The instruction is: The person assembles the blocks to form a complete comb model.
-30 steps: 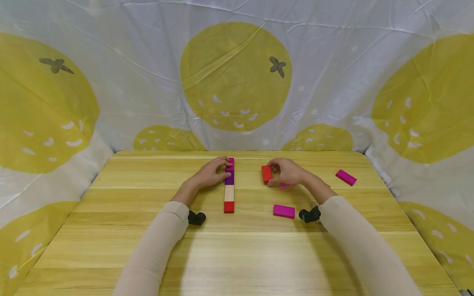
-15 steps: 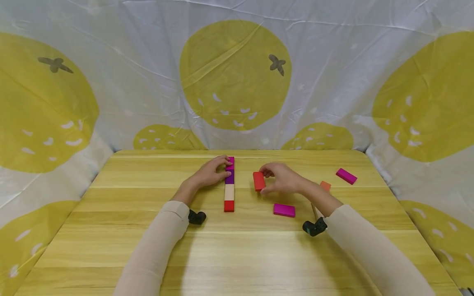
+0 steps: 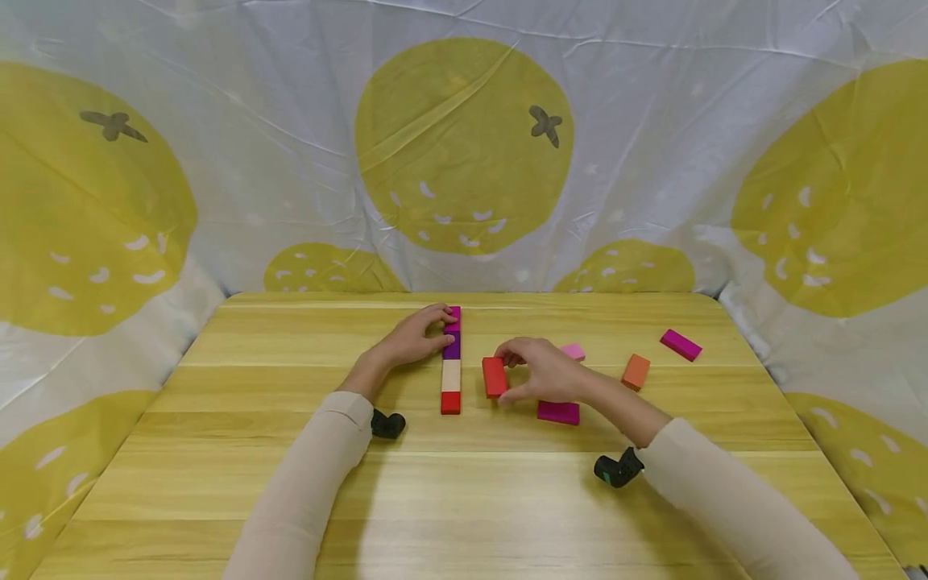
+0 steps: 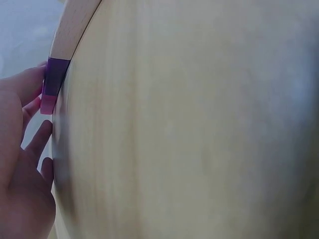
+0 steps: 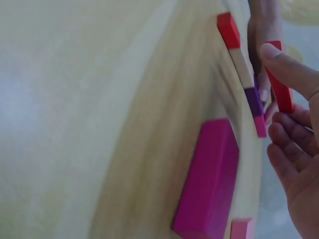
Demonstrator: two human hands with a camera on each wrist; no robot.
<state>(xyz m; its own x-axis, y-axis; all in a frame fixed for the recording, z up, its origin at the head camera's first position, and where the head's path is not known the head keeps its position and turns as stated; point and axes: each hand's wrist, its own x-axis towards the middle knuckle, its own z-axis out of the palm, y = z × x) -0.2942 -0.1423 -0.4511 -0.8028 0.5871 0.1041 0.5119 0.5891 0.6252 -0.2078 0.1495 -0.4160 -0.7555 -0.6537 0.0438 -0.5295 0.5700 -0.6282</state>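
Observation:
A straight row of wooden blocks runs from a magenta block (image 3: 454,317) at the far end through a purple block (image 3: 452,346) and a plain wood block (image 3: 451,375) to a red block (image 3: 450,403) at the near end. My left hand (image 3: 411,339) rests against the left side of the row, thumb at the purple block and a forefinger at the magenta one. Right of the row, my right hand (image 3: 544,370) pinches a second red block (image 3: 495,378) between thumb and fingers. This block also shows in the right wrist view, where the thumb covers part of it.
Right of the row lie a magenta block (image 3: 558,413), a pink block (image 3: 573,352) partly behind my right hand, an orange block (image 3: 635,372) and another magenta block (image 3: 681,345). A patterned cloth (image 3: 464,145) hangs behind the wooden table (image 3: 464,507).
My right hand has carried the red block leftward and nearer to me, closer to the row. The pink and orange blocks have come into clear view. My left hand stays at the row.

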